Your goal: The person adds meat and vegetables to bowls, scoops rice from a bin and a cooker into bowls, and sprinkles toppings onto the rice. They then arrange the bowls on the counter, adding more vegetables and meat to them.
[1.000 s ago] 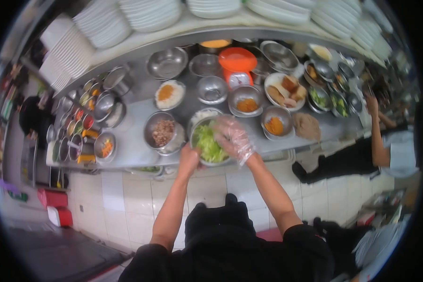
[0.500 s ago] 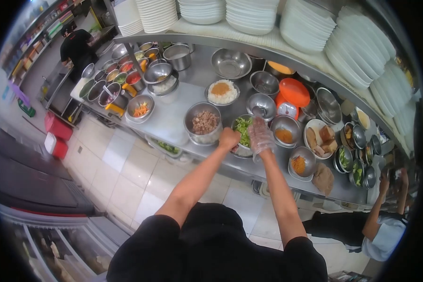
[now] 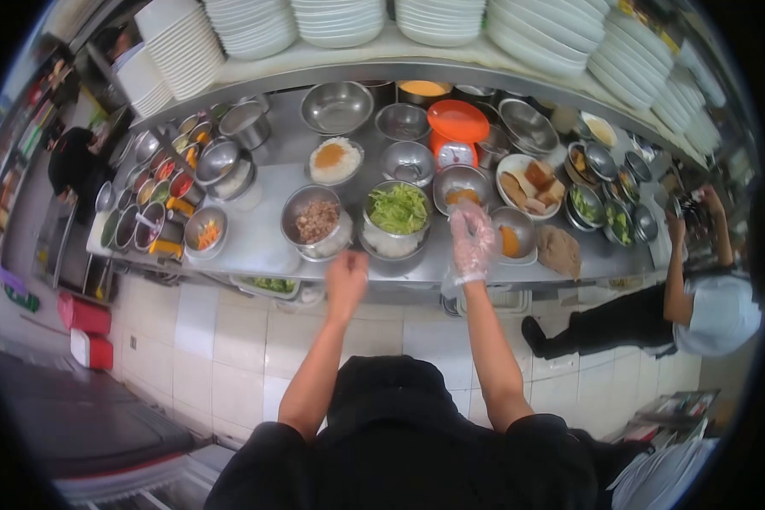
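Observation:
My left hand (image 3: pixel 347 276), bare, hangs just before the counter's front edge with its fingers curled in; I see nothing in it. Above and left of it stands a steel bowl of diced meat (image 3: pixel 317 220). The bowl of chopped green leaves (image 3: pixel 399 208) rests over another bowl of white shreds (image 3: pixel 389 245), apart from both hands. A clear plastic glove covers my right hand (image 3: pixel 472 244), whose fingers reach forward, loosely extended, at the near rim of a steel bowl (image 3: pixel 461 180) holding orange crumbs. Beside it is a second bowl of orange crumbs (image 3: pixel 510 240).
Behind are an orange-topped kitchen scale (image 3: pixel 458 123) and a bowl of white shreds with orange powder (image 3: pixel 336 160). Bread pieces (image 3: pixel 531 187) lie in a white bowl at right. A plate shelf (image 3: pixel 382 70) overhangs the counter. A co-worker (image 3: pixel 705 306) stands at right, another (image 3: pixel 72 161) far left.
Both hands have come away from the bowl of green leaves. The left has drawn back toward me; the right has shifted to the orange-crumb bowl. My view has turned right.

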The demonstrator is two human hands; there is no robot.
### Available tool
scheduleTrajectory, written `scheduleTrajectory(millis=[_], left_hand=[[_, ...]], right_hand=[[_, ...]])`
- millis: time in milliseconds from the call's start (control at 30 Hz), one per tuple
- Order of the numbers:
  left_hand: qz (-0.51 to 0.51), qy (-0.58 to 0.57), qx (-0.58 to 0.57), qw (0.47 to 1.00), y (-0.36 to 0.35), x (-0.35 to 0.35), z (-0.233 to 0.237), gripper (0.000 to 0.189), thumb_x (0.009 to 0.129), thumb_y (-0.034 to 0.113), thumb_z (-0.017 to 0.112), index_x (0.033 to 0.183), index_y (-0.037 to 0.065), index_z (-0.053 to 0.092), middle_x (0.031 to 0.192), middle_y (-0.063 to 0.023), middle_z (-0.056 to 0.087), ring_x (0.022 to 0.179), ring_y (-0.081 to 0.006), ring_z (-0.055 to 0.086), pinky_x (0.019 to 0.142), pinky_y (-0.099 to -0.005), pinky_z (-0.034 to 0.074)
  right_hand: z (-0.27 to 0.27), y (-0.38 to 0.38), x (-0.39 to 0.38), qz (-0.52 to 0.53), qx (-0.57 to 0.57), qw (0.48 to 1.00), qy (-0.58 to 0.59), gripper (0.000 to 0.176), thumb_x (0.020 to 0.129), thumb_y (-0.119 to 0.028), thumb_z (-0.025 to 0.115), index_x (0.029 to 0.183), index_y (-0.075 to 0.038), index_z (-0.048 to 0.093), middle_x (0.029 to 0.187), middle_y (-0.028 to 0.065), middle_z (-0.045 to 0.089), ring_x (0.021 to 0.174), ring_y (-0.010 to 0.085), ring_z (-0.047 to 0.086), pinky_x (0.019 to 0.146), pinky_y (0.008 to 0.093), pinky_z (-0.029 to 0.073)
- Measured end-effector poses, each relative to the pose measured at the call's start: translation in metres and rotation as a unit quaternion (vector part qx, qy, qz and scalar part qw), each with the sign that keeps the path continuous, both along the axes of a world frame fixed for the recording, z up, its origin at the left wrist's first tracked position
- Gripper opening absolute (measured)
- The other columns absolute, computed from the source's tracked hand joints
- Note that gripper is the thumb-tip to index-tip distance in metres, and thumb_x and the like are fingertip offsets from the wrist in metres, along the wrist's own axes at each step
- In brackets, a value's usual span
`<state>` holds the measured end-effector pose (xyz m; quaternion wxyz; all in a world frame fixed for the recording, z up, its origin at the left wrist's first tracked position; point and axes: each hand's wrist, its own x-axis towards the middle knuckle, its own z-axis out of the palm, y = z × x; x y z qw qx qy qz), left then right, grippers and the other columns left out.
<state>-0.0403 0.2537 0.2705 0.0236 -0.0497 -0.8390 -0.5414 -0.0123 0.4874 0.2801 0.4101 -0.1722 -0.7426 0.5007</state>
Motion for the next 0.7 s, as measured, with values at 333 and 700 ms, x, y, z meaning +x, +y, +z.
scheduleTrajectory(millis=[333,700], left_hand=[[-0.264,-0.307,0.224,0.886,0.008,0.089,0.005,0.03,0.098,0.026,0.042,0.11,0.003,0.058,0.096,-0.0085,0.062,0.088,-0.0158,0.059,0.076,-0.0296,0.047],[-0.104,0.311,-0.287,0.9,-0.021,-0.006,-0.135,0.043,0.091,0.028,0.054,0.121,-0.002,0.056,0.122,-0.0197,0.058,0.115,-0.0363,0.054,0.107,-0.0494,0.029]], right_hand=[[-0.005,-0.142,0.142,0.15,-0.483,0.846,-0.17,0.028,0.091,-0.025,0.062,0.111,-0.006,0.059,0.105,0.0042,0.061,0.094,0.0148,0.059,0.079,0.0314,0.05],[-0.047,-0.178,0.277,-0.087,-0.566,0.818,-0.047,0.037,0.091,-0.033,0.059,0.117,-0.006,0.056,0.108,0.0075,0.062,0.093,0.0191,0.061,0.077,0.0313,0.048]])
